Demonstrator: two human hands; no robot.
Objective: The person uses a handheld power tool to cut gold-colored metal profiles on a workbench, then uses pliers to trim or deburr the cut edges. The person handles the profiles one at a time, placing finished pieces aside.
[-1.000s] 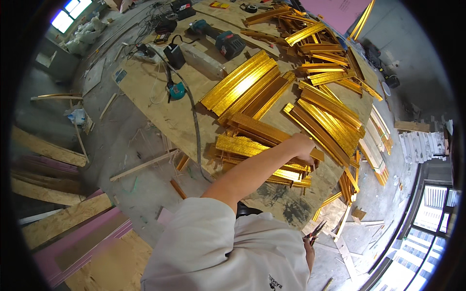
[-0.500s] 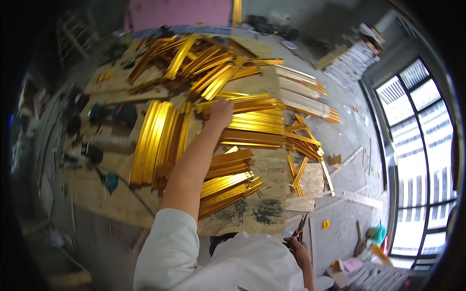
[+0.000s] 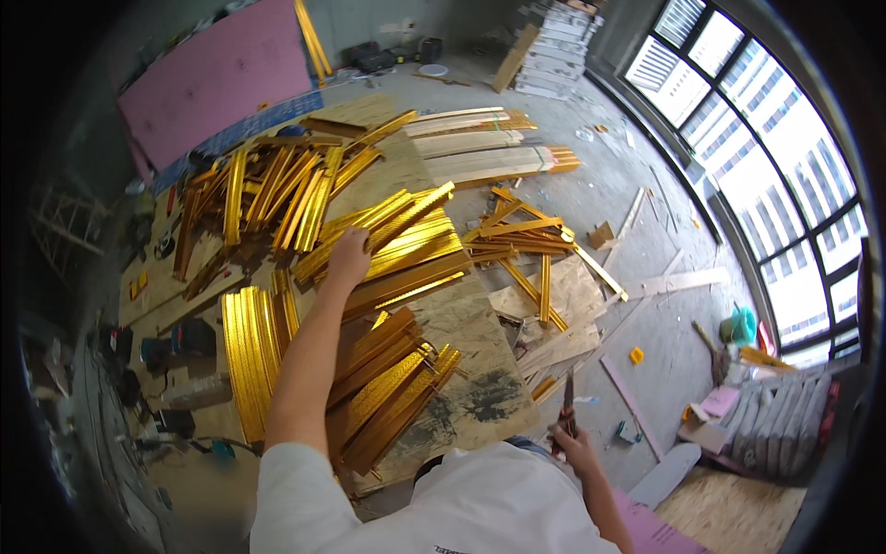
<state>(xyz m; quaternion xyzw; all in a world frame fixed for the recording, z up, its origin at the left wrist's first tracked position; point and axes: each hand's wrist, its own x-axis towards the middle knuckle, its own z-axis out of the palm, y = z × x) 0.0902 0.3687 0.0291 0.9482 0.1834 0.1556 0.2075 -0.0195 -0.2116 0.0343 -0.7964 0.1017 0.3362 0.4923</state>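
Note:
My left hand (image 3: 349, 257) reaches over the wooden work table with fingers closed round a shiny gold moulding strip (image 3: 406, 214). That strip lies slightly askew over a stack of similar gold strips (image 3: 415, 245); the fingertips are partly hidden. Down by the table's near right corner, my right hand (image 3: 574, 450) is wrapped round pliers (image 3: 568, 415) with red-and-black handles, their slim jaws pointing up and away. Closer to me lies another bundle of gold strips (image 3: 388, 379), and an upright-lying row of them (image 3: 249, 355) is left of my forearm.
A jumbled pile of gold strips (image 3: 268, 194) covers the table's far part. Power tools (image 3: 185, 342) lie along its left side. On the floor to the right are pale wooden strips (image 3: 489, 157), crossed gold pieces (image 3: 526, 231) and boards (image 3: 554, 286). Tall windows (image 3: 748, 129) stand beyond.
The view has swung right and tilted, shifting the whole scene. My left hand stays on the gold strip, whose far end now sits more askew on the stack. My right hand still holds the pliers.

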